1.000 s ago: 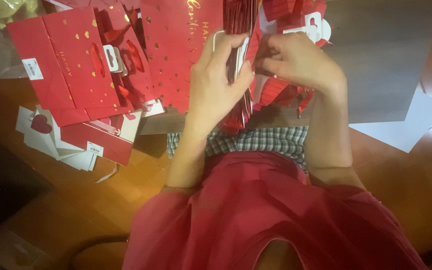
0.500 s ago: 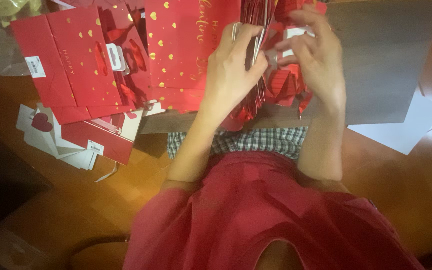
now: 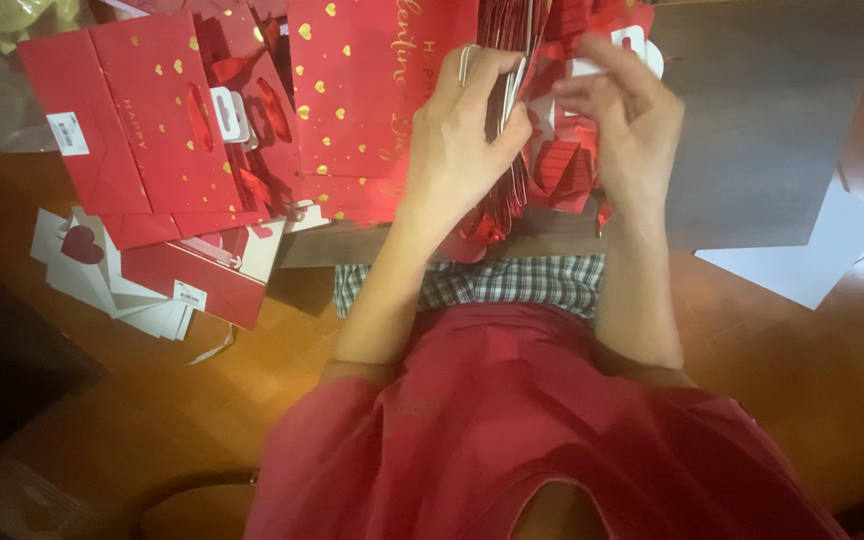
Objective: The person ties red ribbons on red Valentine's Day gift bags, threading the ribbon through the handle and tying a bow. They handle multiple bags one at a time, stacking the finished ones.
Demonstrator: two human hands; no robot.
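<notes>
At twelve o'clock of your lap, your left hand (image 3: 467, 135) grips an upright stack of folded red gift bags (image 3: 507, 110), fingers clamped over its top edge. Your right hand (image 3: 622, 130) sits just beside it at one o'clock, fingers pinched together on a white hang tag (image 3: 592, 70) at the stack's edge. A flat red bag with gold hearts (image 3: 362, 95) lies at eleven o'clock, another red bag (image 3: 132, 120) at ten o'clock, white cards (image 3: 92, 275) below it, a grey board (image 3: 772, 120) at two o'clock. Risk: the thin tag could tear under a hard pull, and the stack could fan out and slide if your left grip loosens.
</notes>
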